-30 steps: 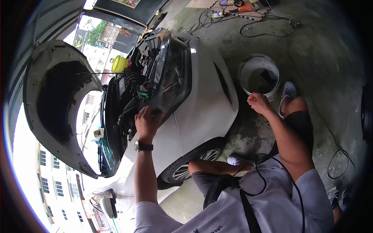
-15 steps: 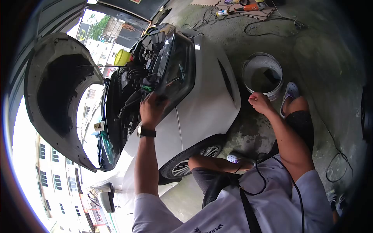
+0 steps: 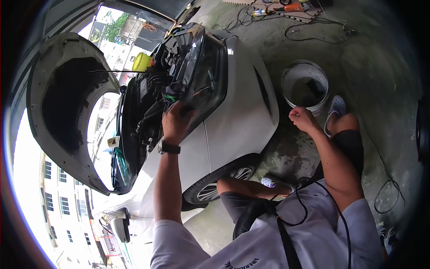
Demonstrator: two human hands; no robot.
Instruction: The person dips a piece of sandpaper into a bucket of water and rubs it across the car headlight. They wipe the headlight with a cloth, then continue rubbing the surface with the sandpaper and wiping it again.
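My left hand [image 3: 176,120], with a dark watch [image 3: 169,147] on its wrist, rests at the edge of the car's headlight [image 3: 209,74]. Its fingers are bent around something dark and blurred that I cannot make out. Beside the hand, in the engine bay [image 3: 154,87], lies a dark item with a green part [image 3: 171,97]. My right hand [image 3: 303,119] is held in the air, its fingers curled in, with nothing visible in them. Just beyond it stands a whitish bucket [image 3: 323,109] with liquid and a dark rectangular object [image 3: 314,88] inside.
The white car's bonnet [image 3: 36,96] is propped up on a rod. A yellow container [image 3: 142,62] stands by the engine bay. The front wheel [image 3: 208,193] is close to my knee. Cables [image 3: 309,39] and an orange tool [image 3: 293,7] lie on the floor farther off.
The view has shifted slightly. My left hand stays at the headlight's edge with only a small movement. My right hand keeps its curled pose near the bucket.
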